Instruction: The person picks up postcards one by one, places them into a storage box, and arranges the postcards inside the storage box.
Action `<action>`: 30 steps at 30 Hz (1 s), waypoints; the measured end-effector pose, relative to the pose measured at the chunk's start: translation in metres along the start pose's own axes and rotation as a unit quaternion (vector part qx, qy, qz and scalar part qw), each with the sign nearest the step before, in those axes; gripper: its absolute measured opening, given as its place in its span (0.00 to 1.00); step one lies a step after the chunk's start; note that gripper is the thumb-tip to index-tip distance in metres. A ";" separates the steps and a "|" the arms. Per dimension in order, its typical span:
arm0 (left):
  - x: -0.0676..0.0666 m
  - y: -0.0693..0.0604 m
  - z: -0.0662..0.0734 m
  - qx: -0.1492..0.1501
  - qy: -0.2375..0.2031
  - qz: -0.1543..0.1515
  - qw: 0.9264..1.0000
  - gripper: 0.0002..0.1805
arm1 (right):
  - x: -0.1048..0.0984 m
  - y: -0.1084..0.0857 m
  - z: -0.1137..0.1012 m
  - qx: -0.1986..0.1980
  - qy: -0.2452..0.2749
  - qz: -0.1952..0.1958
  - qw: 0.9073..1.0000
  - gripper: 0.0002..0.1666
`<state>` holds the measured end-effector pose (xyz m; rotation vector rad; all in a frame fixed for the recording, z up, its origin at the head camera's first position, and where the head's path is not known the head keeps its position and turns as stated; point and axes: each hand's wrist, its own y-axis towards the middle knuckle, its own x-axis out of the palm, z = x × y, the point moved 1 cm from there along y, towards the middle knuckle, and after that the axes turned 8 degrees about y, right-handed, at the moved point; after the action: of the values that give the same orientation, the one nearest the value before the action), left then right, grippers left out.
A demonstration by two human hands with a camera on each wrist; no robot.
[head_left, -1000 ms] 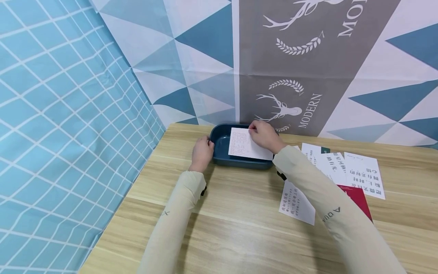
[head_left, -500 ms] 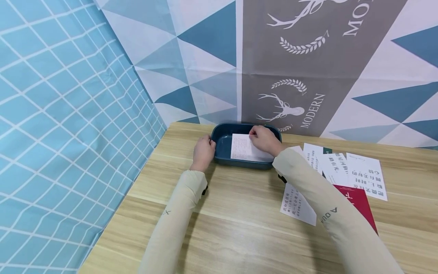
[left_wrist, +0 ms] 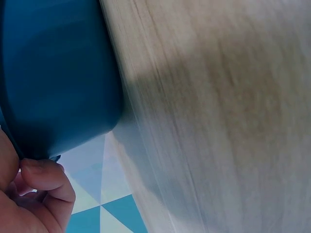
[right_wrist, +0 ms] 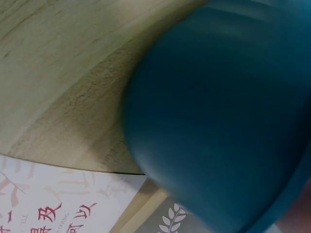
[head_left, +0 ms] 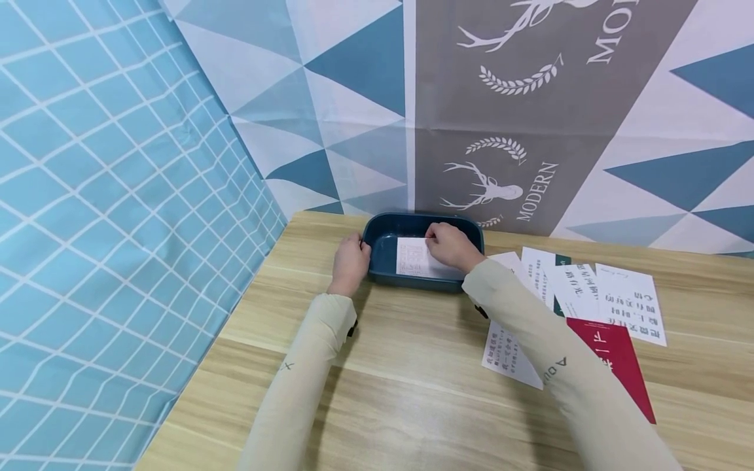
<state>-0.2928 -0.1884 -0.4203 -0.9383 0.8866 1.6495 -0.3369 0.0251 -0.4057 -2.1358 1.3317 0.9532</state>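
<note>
Left fingers point(left_wrist: 48, 179) gripping tray point(head_left: 383, 252), right hand point(head_left: 452, 246) apparently pinching card point(head_left: 415, 259) inside

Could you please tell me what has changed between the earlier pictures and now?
The right hand has lowered the card into the dish; whether it has let go is unclear. The left hand still grips the dish, which stays put, as do the other cards.

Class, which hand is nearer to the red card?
Right. The right hand is beyond and left of the red card, over the blue tray; the left hand is farther left, gripping the tray's left end.
</note>
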 end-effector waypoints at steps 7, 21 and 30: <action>0.001 -0.001 -0.002 0.000 0.001 -0.005 1.000 0.11 | 0.005 0.000 0.005 0.006 -0.010 -0.012 1.000 0.16; 0.000 -0.002 -0.002 -0.006 0.005 -0.009 1.000 0.12 | 0.010 0.001 0.014 -0.026 -0.074 0.002 0.997 0.20; -0.001 0.000 0.001 0.002 0.009 -0.006 1.000 0.12 | 0.012 0.000 0.017 -0.018 -0.123 -0.007 0.992 0.23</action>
<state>-0.2926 -0.1880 -0.4193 -0.9550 0.8938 1.6322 -0.3386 0.0301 -0.4256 -1.9754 1.1839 1.1983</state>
